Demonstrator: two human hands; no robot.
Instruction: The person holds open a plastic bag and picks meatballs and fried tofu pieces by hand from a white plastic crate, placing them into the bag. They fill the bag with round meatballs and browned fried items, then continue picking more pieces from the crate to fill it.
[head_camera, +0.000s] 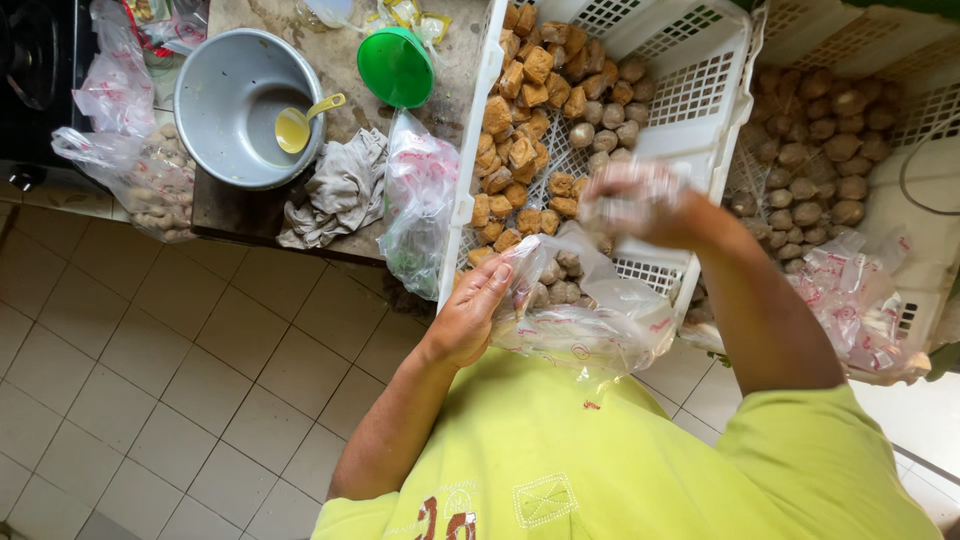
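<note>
Golden-brown fried cubes (520, 120) and grey-brown balls (605, 110) are filling a white latticed basket (700, 90), beside a bright green lid (396, 66) and a clear red-printed bag (590, 310).

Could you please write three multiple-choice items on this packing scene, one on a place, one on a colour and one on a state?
1. Where does the yellow ladle lie?
A. In the metal bowl
B. In the white basket
C. On the floor tiles

2. What colour is the round lid beside the white basket?
A. Red
B. Green
C. Blue

3. What is the left hand doing?
A. Resting flat on the counter
B. Holding the clear plastic bag
C. Gripping the ladle

Answers:
1 A, the ladle's scoop sits inside the bowl, its handle leaning toward the rim.
2 B, the lid is plainly green.
3 B, its fingers pinch the bag's edge, while the right hand, blurred, is above the bag.
</note>
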